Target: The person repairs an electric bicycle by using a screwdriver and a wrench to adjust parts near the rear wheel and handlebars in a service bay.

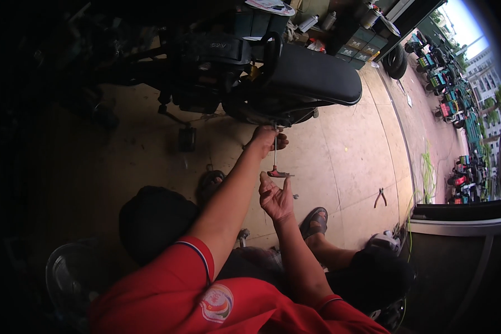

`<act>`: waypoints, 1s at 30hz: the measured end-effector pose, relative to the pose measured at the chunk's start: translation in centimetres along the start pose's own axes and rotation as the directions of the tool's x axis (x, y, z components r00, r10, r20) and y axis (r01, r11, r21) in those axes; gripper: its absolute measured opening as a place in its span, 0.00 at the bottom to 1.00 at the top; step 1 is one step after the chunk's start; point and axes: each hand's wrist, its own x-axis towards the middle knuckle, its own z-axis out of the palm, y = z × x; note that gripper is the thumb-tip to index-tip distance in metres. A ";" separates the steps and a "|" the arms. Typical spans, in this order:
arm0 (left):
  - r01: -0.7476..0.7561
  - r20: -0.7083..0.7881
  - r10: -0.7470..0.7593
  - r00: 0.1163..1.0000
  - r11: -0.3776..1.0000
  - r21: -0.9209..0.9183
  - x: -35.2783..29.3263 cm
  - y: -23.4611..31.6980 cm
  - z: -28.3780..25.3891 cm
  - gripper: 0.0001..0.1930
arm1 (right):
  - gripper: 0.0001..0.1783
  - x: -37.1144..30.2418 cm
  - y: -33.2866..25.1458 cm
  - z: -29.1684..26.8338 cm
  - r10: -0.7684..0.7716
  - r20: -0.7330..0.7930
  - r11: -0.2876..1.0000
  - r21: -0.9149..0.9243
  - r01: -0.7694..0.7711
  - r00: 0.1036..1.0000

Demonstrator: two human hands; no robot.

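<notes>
A T-handle wrench stands with its slim metal shaft pointing at the underside of a black two-wheeler, near the rear wheel. My left hand is closed around the shaft close to the vehicle. Where the wrench tip meets the vehicle is too dark to make out. At the near end is the wrench's red and black handle. My right hand is palm up, its thumb and fingertips at the two ends of that handle. Above my hands stretches the long black seat.
Pliers lie on the tiled floor to the right. A pedal juts from the two-wheeler at left. Boxes, spray cans and tires stand at the back. A green cable runs along the doorway.
</notes>
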 end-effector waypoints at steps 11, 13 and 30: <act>0.004 0.019 -0.004 1.000 1.000 0.022 -0.5 0.0 0.4 0.11 | 0.18 2.7 1.8 2.9 -0.797 0.219 -0.169 -0.976 0.140 0.563; 0.008 -0.004 -0.008 1.000 1.000 0.014 -0.4 0.1 0.2 0.11 | 0.21 2.2 2.0 2.8 -0.799 0.248 -0.304 -0.953 -0.011 0.547; -0.024 0.006 0.024 1.000 0.999 0.026 -0.1 0.0 0.5 0.09 | 0.20 0.6 1.7 3.1 -0.638 -0.200 0.503 -0.839 0.207 0.743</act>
